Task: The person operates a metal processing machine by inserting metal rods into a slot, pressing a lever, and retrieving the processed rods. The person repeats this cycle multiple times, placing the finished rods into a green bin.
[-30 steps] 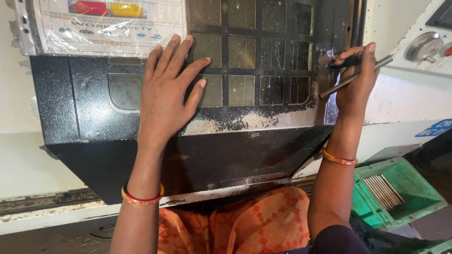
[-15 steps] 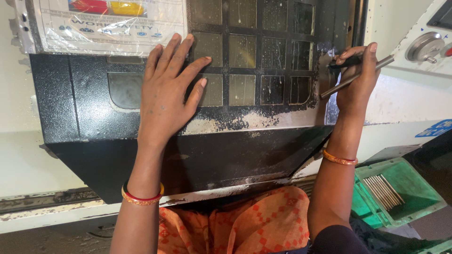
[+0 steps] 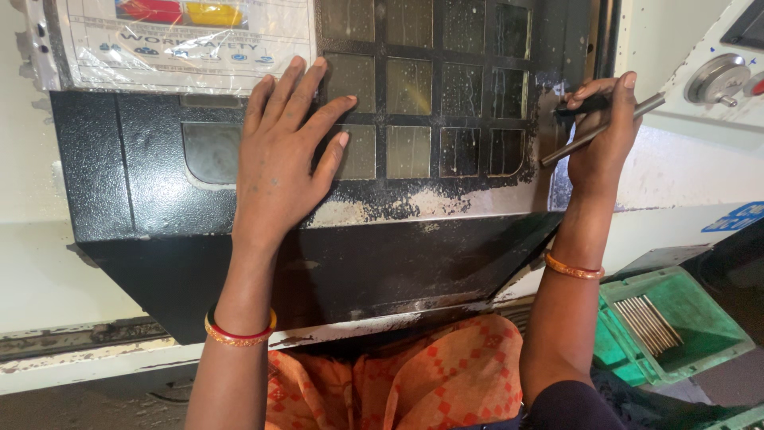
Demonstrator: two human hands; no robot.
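Head view, one entry per item.

1. Metal rod (image 3: 602, 127): slim, grey, held in your right hand (image 3: 598, 135). Your grip is pressed together around it, fingers curled over the top and thumb beneath, pinching the rod near its middle. Its long axis runs on a slant: the upper end points up and right toward the control knob (image 3: 716, 80), and the lower end points down and left, reaching the right edge of the black machine door (image 3: 143, 175). Both ends stick out of your fist.

2. Right arm: raised steeply from the bottom of the frame, wrist straight, an orange bangle (image 3: 574, 267) on the forearm. Your fingertips also rest on a dark handle (image 3: 579, 106) at the door's edge.

3. Left hand (image 3: 285, 159): your grip is spread, holding nothing, palm flat against the door, fingers fanned up and right over the lower-left panes of the grid window (image 3: 446, 87). A red and gold bangle (image 3: 239, 330) sits on the wrist; the forearm rises near vertical.

4. Surroundings: a plastic-covered sheet (image 3: 187, 36) above your left hand; a green crate (image 3: 676, 326) at lower right, well apart from both hands, holding more thin rods (image 3: 649, 322); orange patterned cloth (image 3: 414, 374) below.
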